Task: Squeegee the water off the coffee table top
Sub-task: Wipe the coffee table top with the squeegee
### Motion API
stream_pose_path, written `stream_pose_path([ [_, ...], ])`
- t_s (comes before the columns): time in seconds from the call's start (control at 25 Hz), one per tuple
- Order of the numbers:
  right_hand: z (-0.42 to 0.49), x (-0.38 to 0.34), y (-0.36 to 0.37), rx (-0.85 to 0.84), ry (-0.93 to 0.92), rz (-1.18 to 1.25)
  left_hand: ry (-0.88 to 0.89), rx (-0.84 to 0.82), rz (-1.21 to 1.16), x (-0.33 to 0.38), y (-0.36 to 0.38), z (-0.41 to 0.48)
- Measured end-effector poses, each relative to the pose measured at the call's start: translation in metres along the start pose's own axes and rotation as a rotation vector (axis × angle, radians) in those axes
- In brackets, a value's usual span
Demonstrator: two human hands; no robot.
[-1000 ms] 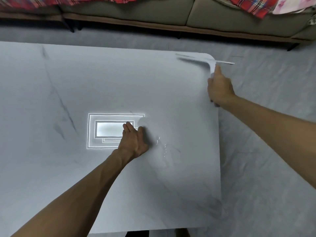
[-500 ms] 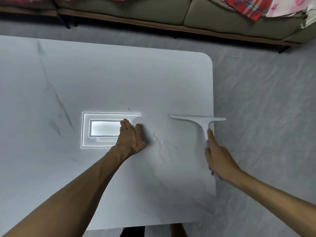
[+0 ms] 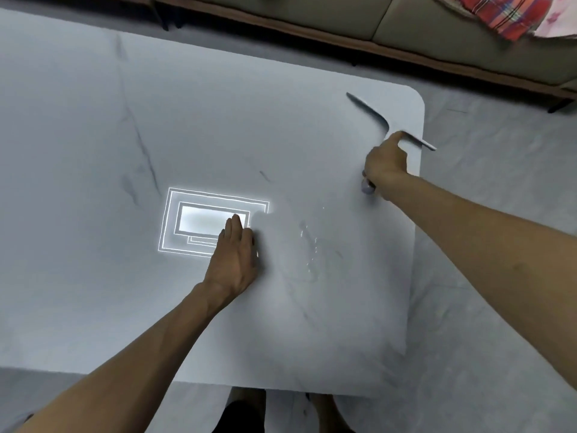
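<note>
My right hand [image 3: 385, 165] grips the squeegee [image 3: 371, 112] by its handle, forefinger along the neck. My left hand [image 3: 234, 260] lies flat on the coffee table top [image 3: 218, 120]. I judge the squeegee light and stiff.

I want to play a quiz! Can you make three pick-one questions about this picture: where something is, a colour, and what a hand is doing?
1. Where is the squeegee? A. in a bucket B. by the table's far right corner C. on a shelf
2. What colour is the checked blanket mostly? A. red B. green C. black
3. What is the left hand doing? A. holding a cup B. waving C. lying flat on the table

Answers: B, the right hand holds it there; A, its squares are red; C, its fingers lie straight on the top.
</note>
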State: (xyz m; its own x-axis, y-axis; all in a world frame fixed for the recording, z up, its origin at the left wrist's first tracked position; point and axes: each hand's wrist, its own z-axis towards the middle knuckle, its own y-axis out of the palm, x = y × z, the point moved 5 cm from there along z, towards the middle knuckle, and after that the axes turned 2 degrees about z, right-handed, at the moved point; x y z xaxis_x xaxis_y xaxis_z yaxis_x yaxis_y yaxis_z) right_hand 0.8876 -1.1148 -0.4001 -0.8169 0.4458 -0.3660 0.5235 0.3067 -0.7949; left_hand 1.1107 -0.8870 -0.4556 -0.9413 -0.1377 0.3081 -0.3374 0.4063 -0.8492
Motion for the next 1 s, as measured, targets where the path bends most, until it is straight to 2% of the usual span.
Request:
stream_pose_path([
  [0.12, -0.036, 0.0, 0.025, -0.137, -0.164, -0.1, -0.032, 0.0, 0.0, 0.005, 0.011, -0.02],
  [0.24, -0.086, 0.043, 0.035, -0.235, -0.425, -0.304, -0.081, 0.012, -0.041, 0.02, 0.013, -0.042],
  [0.44, -0.11, 0.132, -0.001, -0.257, -0.581, -0.437, -0.178, -0.024, -0.077, 0.057, 0.034, -0.077],
  [0.64, -0.121, 0.212, -0.047, -0.28, -0.598, -0.53, -0.262, -0.037, -0.126, 0.082, 0.05, -0.11],
  [0.8, -0.127, 0.231, -0.086, -0.287, -0.596, -0.579, -0.315, -0.058, -0.169, 0.094, 0.063, -0.13],
  [0.92, -0.109, 0.191, -0.092, -0.256, -0.572, -0.417, -0.38, 0.012, -0.199, 0.092, 0.066, -0.14],
  [1.0, -0.086, 0.15, -0.078, -0.227, -0.442, -0.182, -0.441, 0.059, -0.163, 0.081, 0.071, -0.146],
])
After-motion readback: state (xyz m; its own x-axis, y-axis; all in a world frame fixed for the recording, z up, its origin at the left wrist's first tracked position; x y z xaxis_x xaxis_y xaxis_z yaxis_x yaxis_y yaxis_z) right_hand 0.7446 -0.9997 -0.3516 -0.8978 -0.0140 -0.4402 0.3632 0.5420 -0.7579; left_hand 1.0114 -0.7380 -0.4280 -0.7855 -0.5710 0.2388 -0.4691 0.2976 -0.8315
